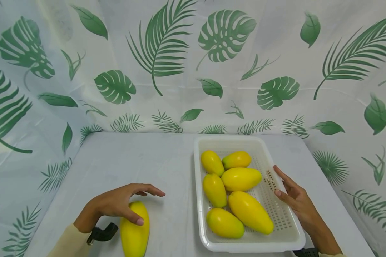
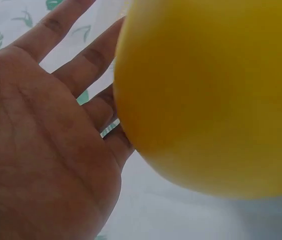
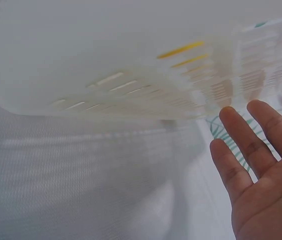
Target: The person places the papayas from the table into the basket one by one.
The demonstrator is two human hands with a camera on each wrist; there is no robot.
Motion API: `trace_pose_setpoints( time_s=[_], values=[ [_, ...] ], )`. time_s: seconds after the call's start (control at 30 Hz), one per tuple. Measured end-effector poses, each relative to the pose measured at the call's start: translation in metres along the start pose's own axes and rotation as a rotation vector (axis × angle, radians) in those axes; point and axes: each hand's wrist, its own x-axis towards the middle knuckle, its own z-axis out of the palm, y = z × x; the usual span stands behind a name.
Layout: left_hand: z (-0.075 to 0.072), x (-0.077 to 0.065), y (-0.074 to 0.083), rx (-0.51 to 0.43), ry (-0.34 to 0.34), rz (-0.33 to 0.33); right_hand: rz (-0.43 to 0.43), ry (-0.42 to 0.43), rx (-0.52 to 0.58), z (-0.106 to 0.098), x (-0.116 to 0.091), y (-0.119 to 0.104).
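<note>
A yellow mango (image 1: 135,235) lies lengthwise on the table at the front left. Over its far end hovers my left hand (image 1: 115,204), fingers reaching out to the right and thumb above the skin. In the left wrist view the mango (image 2: 211,100) fills the right side, partly covering the fingertips; contact cannot be told. My right hand (image 1: 297,201) holds the right side of a white plastic basket (image 1: 199,228), thumb over the rim and fingers along the outside. The right wrist view shows long fingers (image 3: 251,145) by the slotted basket wall (image 3: 81,55).
Several yellow mangoes (image 1: 241,179), some with greenish ends, lie in the basket, mostly toward its left and front. A pale cloth covers the table (image 1: 154,160). Behind and at both sides hangs a white sheet (image 1: 180,103) printed with green leaves.
</note>
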Motion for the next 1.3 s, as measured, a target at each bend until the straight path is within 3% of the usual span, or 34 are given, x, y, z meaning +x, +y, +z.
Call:
trace_pose_setpoints(
  time_s=[0.07, 0.3, 0.47, 0.8, 1.07, 1.3],
  values=[
    [-0.001, -0.001, -0.001, -0.014, -0.017, -0.03, 0.002, 0.003, -0.004, 0.0, 0.0, 0.0],
    [0.002, -0.005, -0.01, -0.037, -0.01, -0.017, 0.001, 0.003, -0.013, 0.0, 0.001, 0.001],
    [0.002, -0.008, -0.014, -0.056, -0.014, -0.054, 0.0, -0.001, -0.012, -0.001, 0.001, 0.0],
    [0.005, -0.012, -0.029, -0.217, -0.075, -0.05, 0.0, -0.001, -0.013, -0.001, 0.001, -0.001],
    [0.006, -0.018, -0.041, -0.241, -0.056, -0.057, -0.005, -0.014, 0.015, -0.001, 0.001, 0.001],
    [0.007, -0.022, -0.05, -0.333, -0.048, -0.051, -0.006, -0.007, 0.005, -0.001, 0.001, 0.002]
  ],
)
